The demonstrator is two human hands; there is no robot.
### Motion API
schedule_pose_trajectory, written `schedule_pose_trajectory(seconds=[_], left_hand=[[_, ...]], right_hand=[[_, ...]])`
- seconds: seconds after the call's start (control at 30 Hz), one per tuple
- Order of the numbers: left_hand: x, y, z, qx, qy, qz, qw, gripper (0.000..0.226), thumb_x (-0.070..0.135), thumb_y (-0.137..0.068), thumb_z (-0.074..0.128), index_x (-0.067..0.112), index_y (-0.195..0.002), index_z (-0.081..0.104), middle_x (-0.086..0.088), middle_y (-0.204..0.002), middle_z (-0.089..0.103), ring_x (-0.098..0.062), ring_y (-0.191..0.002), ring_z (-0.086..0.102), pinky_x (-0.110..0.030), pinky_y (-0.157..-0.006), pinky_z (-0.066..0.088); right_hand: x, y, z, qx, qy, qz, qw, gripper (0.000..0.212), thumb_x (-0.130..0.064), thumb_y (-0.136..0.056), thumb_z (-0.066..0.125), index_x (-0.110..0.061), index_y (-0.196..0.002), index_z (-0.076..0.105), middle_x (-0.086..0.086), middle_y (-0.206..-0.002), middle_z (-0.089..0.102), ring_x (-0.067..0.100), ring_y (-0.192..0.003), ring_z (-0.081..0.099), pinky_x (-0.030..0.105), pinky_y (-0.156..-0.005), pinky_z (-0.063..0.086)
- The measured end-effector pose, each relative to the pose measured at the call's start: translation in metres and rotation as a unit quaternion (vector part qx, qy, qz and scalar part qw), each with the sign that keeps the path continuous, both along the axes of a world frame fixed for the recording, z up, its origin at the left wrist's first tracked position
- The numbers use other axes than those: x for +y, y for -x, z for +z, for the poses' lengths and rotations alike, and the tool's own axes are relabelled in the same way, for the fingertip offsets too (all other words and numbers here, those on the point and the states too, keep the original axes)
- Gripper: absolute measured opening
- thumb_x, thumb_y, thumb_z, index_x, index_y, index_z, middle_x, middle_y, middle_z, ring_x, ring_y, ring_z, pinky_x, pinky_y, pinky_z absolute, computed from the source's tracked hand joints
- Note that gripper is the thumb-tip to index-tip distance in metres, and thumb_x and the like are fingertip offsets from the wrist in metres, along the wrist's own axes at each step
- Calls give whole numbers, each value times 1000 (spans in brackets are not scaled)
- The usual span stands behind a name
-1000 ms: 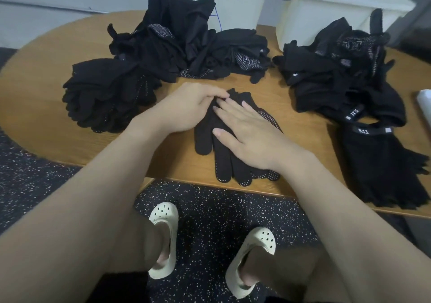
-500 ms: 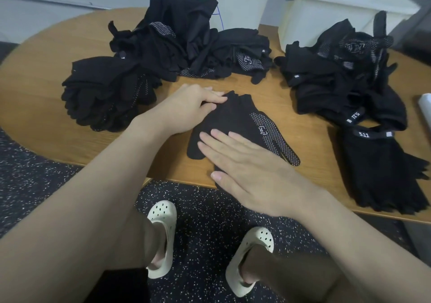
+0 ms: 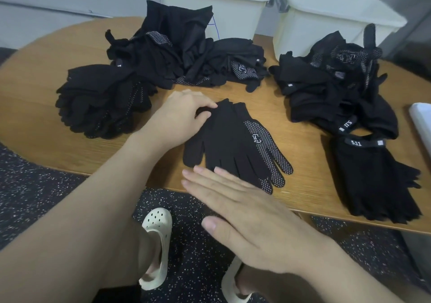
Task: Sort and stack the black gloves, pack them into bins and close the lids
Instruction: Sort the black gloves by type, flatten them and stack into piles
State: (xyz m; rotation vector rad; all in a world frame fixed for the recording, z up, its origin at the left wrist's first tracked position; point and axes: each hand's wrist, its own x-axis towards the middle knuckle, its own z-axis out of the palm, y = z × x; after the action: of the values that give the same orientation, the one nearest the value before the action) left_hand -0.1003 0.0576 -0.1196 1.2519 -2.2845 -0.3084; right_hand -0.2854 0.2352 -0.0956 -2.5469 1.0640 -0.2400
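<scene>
Head view | two cream bins at 12 and 1 o'clock, interiors hidden | glove pair lying centre on table, cuff being pinched by left hand | right hand being held flat, fingers released, over its fingertips at 6 o'clock.

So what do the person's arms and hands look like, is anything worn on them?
Nothing is worn on them. The left hand and right hand are bare, with no gloves, rings, watch or bracelet visible. Both forearms are bare too, no sleeves reaching into view. The fingernails are short and unpainted.
</scene>
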Motion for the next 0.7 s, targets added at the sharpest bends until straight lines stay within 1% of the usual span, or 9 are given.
schedule_pose_trajectory(seconds=[0.13, 0.2, 0.27, 0.33, 0.43, 0.47, 0.53, 0.6, 0.7], left_hand=[[1, -1, 1, 37, -20, 36, 998, 29, 24, -94, 74, 16, -122, 73, 0, -114, 71, -23, -105, 61, -41, -100, 46], [2, -3, 3, 57, -50, 48, 996, 32, 29, -91, 77, 20, -121, 73, 4, -109, 68, -16, -100, 59, -34, -96, 47], [3, -5, 6, 75, -79, 69, 992, 35, 32, -87, 81, 23, -120, 72, 8, -107, 64, -9, -95, 57, -25, -90, 47], [3, -5, 8, 76, -89, 85, 990, 37, 34, -86, 82, 25, -120, 71, 9, -100, 61, -6, -89, 56, -18, -82, 45], [4, -3, 9, 77, -93, 92, 988, 33, 31, -86, 82, 25, -116, 71, 11, -89, 56, -6, -85, 55, -12, -74, 41], [5, -2, 9, 79, -92, 92, 988, 27, 30, -86, 81, 25, -111, 72, 12, -87, 55, -6, -83, 55, -13, -73, 40], [7, 0, 9, 80, -82, 85, 990, 15, 27, -86, 81, 26, -96, 69, 14, -84, 54, -6, -82, 54, -20, -74, 42], [8, 1, 7, 79, -68, 77, 992, 17, 25, -86, 81, 26, -86, 64, 15, -83, 53, -7, -81, 52, -27, -78, 44], [9, 0, 4, 87, -55, 73, 992, 20, 23, -85, 82, 23, -81, 62, 13, -85, 56, -9, -84, 55, -34, -81, 51]], right_hand=[[-33, 13, 6, -34, 75, -113, 990, 55, -45, -111, 25, -23, -160, 35, -12, -167, 28, -4, -154, 12, 26, -128, 6], [-56, 23, 2, -41, 73, -169, 982, 54, -47, -109, 29, -22, -156, 43, -11, -163, 37, -3, -153, 20, 24, -128, 11], [-78, 30, -4, -49, 61, -216, 973, 50, -43, -107, 40, -21, -151, 49, -10, -158, 45, 3, -148, 33, 27, -125, 23], [-97, 32, -9, -66, 67, -255, 962, 43, -37, -104, 52, -18, -143, 57, -9, -145, 56, 14, -135, 51, 34, -115, 40], [-121, 29, -13, -82, 77, -302, 947, 38, -33, -100, 61, -16, -133, 63, -7, -125, 64, 18, -118, 59, 41, -103, 48], [-128, 28, -14, -86, 76, -314, 942, 36, -33, -99, 63, -15, -130, 65, -7, -120, 65, 16, -115, 60, 42, -103, 49], [-139, 25, -14, -100, 75, -334, 934, 34, -34, -96, 67, -16, -124, 69, -8, -111, 66, 13, -108, 60, 42, -100, 50], [-147, 22, -13, -121, 65, -349, 927, 34, -36, -92, 72, -16, -120, 71, -9, -105, 65, 9, -100, 59, 41, -99, 50], [-155, 17, -10, -135, 37, -365, 920, 41, -41, -88, 77, -17, -119, 73, -11, -102, 62, 6, -94, 55, 42, -101, 49]])
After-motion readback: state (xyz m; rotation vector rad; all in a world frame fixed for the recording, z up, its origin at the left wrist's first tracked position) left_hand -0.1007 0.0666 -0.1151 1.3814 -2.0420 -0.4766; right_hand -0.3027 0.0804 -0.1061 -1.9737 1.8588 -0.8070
